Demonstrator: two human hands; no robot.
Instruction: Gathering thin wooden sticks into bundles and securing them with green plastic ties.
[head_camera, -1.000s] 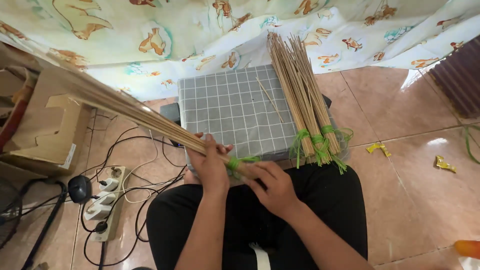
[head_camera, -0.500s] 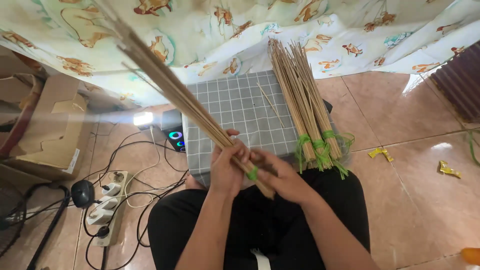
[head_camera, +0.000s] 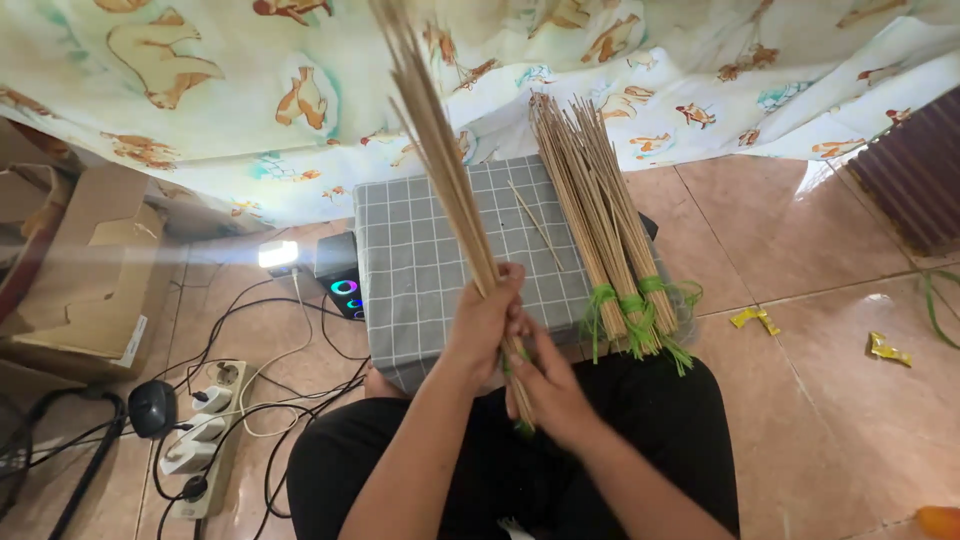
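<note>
The right hand is closing around the lower end of a bundle of thin sticks, just below the left hand, which is gripping the same bundle higher up. The sticks are rising steeply up and away from both hands. Just right of the hands, tied bundles are lying on a grey checked box.
</note>
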